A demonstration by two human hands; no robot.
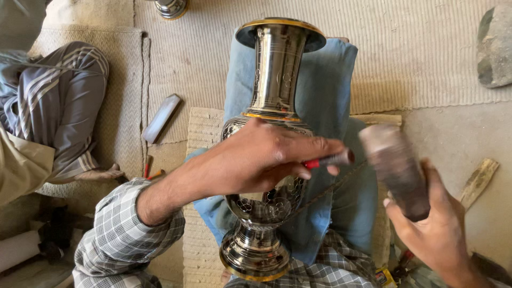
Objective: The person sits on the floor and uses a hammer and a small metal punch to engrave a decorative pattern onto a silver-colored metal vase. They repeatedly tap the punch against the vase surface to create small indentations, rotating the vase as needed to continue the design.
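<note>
Left grip [261, 157] pinches a chisel [330, 159] against the vase [272, 138] lying beneath it across the lap, likely steadying it, while right grip [426, 224] wraps a blurred mallet [394, 170] just beside the chisel's end.

Floor: your woven mats [416, 58] cover it.
On it: flat grey bar [161, 118], grey stone [496, 48], wood strip [479, 181] beside you.

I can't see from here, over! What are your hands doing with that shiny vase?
Left hand on metal vase, pinching red-handled chisel. Right hand gripping blurred hammer. Vase lies across lap. Nothing in between.
</note>
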